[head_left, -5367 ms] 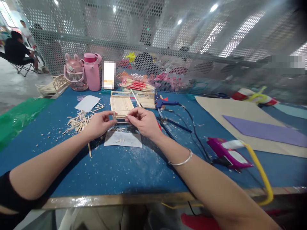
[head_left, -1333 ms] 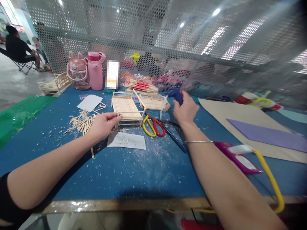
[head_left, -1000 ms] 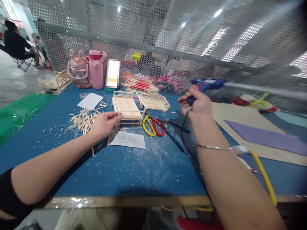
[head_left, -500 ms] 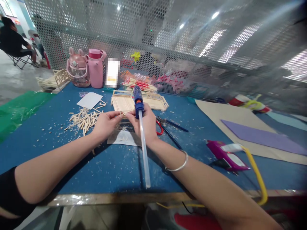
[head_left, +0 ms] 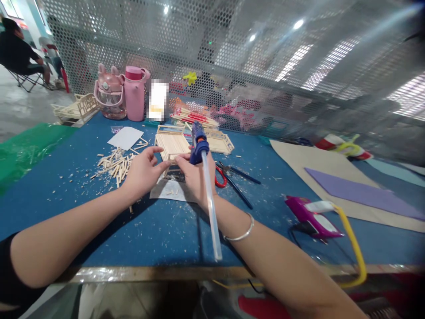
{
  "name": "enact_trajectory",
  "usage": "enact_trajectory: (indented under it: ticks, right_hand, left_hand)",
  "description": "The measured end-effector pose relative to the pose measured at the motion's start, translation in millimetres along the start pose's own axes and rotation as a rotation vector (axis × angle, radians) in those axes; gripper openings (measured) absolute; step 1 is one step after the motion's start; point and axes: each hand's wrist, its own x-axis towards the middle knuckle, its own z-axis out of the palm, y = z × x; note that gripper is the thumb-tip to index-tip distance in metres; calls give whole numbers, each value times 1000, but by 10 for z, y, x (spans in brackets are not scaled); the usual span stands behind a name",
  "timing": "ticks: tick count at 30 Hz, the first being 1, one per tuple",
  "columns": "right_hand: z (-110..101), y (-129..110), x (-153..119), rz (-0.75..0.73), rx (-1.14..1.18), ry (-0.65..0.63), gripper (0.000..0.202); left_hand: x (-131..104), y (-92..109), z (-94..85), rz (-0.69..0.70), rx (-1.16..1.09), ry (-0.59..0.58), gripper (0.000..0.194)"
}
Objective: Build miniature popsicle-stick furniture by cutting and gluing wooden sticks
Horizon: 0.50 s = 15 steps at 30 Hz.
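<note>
My left hand is at the near left corner of a small wooden stick model, its thumb and fingers apart with nothing seen between them. My right hand is closed around a blue glue gun, whose long clear glue stick points toward me. The thumb and index finger of that hand also touch the model's near railing. Under the hands lies a white paper with small stick bits on it. A pile of short cut sticks is left of my left hand.
Red-handled scissors and pliers lie right of my right hand. Farther right are a purple device and a purple sheet. Pink bottles stand at the back left, before a perforated metal screen.
My left hand's fingers have parted and moved slightly left, off the model's near edge. The glue gun has shifted and tilted to the right, its stick swinging right.
</note>
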Motion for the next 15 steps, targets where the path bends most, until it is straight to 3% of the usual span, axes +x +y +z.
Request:
enact_trajectory:
  ticks: [5, 10, 13, 15]
  right_hand:
    - [-63, -95, -45, 100, 177, -139, 35]
    - [-86, -99, -87, 118, 201, -183, 42]
    - [-127, -123, -50, 92, 156, -203, 41]
    - [-190, -159, 21, 42, 132, -200, 41]
  left_hand:
    - [-81, 90, -111, 306, 270, 4, 17]
    - [-103, 98, -91, 416, 368, -61, 17]
    - [-97, 141, -92, 306, 235, -97, 15]
    - [-64, 171, -121, 46, -35, -114, 18]
